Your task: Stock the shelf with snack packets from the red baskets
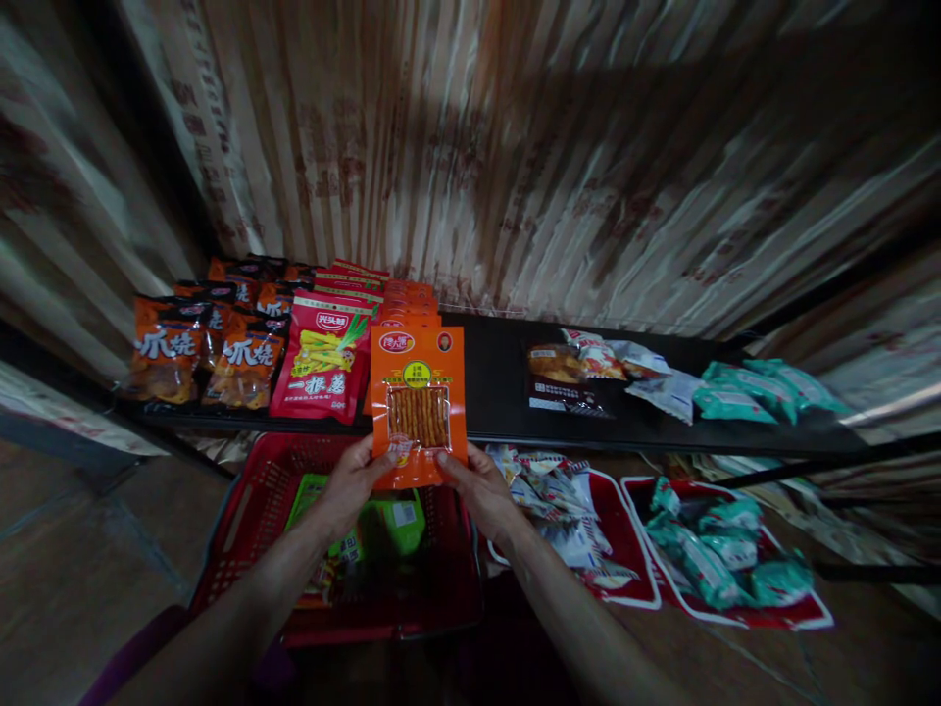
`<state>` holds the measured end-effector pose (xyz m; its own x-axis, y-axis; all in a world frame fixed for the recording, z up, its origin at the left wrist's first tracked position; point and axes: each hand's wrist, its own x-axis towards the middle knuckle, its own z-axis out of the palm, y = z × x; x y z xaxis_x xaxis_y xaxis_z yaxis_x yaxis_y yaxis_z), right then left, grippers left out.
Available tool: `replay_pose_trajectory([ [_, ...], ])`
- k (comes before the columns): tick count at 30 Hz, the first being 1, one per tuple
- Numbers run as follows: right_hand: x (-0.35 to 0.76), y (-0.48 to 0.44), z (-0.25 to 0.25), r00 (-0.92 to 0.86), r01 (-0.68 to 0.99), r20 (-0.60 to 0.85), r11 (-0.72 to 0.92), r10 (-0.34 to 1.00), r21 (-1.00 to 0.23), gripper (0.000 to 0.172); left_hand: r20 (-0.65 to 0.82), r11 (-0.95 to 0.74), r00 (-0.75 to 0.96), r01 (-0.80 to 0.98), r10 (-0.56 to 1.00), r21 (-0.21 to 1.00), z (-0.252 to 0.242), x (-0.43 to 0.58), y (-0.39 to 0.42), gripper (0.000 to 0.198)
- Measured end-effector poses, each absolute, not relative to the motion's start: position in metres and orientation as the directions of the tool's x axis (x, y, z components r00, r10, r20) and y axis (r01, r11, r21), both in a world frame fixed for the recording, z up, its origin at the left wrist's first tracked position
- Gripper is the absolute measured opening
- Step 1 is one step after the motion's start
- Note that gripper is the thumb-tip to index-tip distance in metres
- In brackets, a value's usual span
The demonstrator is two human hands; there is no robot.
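Both my hands hold an orange snack packet [418,412] upright by its lower corners, its clear window showing brown sticks. My left hand [353,478] is closed on the lower left corner, and my right hand [481,485] pinches the lower right one. Behind the packet, more orange packets [408,294] stand in a row on the black shelf [489,378], partly hidden. To their left are red snack bags [320,358] with a green onion picture. Beneath my hands sits a red basket [242,520] with green packs [397,520] inside.
Black-and-orange snack bags [166,348] fill the shelf's left end. Further right lie a brown bread packet [559,378], white packets [658,382] and teal packets [768,392]. Below stand a red basket of white packets [559,500] and another of teal packets [713,549]. A curtain [529,167] hangs behind.
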<state>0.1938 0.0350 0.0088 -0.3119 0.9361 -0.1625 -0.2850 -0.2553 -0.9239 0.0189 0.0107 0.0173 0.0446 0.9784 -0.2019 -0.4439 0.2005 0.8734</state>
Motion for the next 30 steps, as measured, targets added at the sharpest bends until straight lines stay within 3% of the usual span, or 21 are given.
replay_pose_trajectory([
  [15, 0.187, 0.029, 0.02, -0.307, -0.363, -0.145, -0.256, 0.941, -0.896, 0.026, -0.152, 0.141, 0.0, -0.372, 0.988, 0.918, 0.021, 0.019, 0.008, 0.035],
  [17, 0.187, 0.028, 0.021, -0.308, -0.366, -0.127, -0.241, 0.943, -0.899, 0.024, -0.12, 0.103, -0.029, -0.347, 0.992, 0.932, 0.021, 0.02, 0.009, 0.042],
  [20, 0.187, 0.025, 0.023, -0.315, -0.35, -0.073, -0.187, 0.946, -0.918, 0.021, -0.076, 0.042, -0.139, -0.232, 0.987, 0.972, 0.019, 0.023, 0.009, 0.071],
  [24, 0.19, 0.021, 0.024, -0.296, -0.208, -0.001, -0.065, 0.955, -0.976, 0.023, 0.063, -0.059, -0.288, 0.025, 0.956, 0.998, 0.019, 0.026, 0.004, 0.092],
  [27, 0.191, 0.016, 0.028, -0.267, 0.023, 0.162, 0.174, 0.95, -0.984, 0.024, 0.2, -0.142, -0.316, 0.199, 0.928, 0.97, 0.022, 0.028, -0.001, 0.084],
  [30, 0.187, 0.008, 0.031, -0.309, 0.233, 0.436, 0.512, 0.845, -0.827, 0.029, 0.263, -0.184, -0.28, 0.28, 0.923, 0.942, 0.026, 0.029, -0.004, 0.066],
])
